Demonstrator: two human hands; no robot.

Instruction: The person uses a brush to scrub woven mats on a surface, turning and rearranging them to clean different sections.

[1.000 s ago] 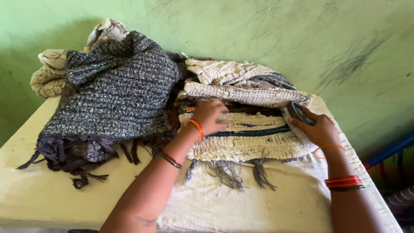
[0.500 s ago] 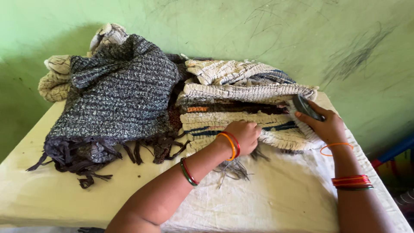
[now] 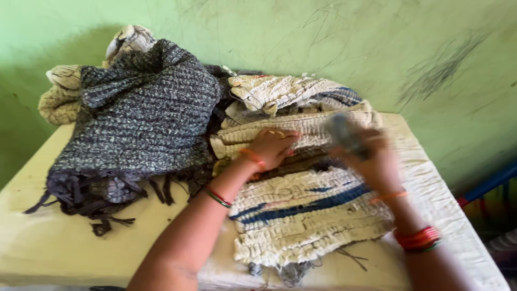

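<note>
Left hand (image 3: 272,146) lies flat, fingers spread, on the cream woven mat (image 3: 307,207). Right hand (image 3: 371,161) grips a dark object (image 3: 344,134) (too blurry to identify).

Left hand (image 3: 272,146) flat on a folded cream woven rug (image 3: 301,129) at frame centre, fingers spread. Right hand (image 3: 371,161), blurred, just right of it, gripping a small dark object (image 3: 344,134) too smeared to identify. Cream rug with blue stripes (image 3: 312,215) draped lower centre over a white cloth-covered table (image 3: 431,178). Dark grey woven rug (image 3: 140,118) heaped upper left. Green wall (image 3: 350,43) behind.
</note>
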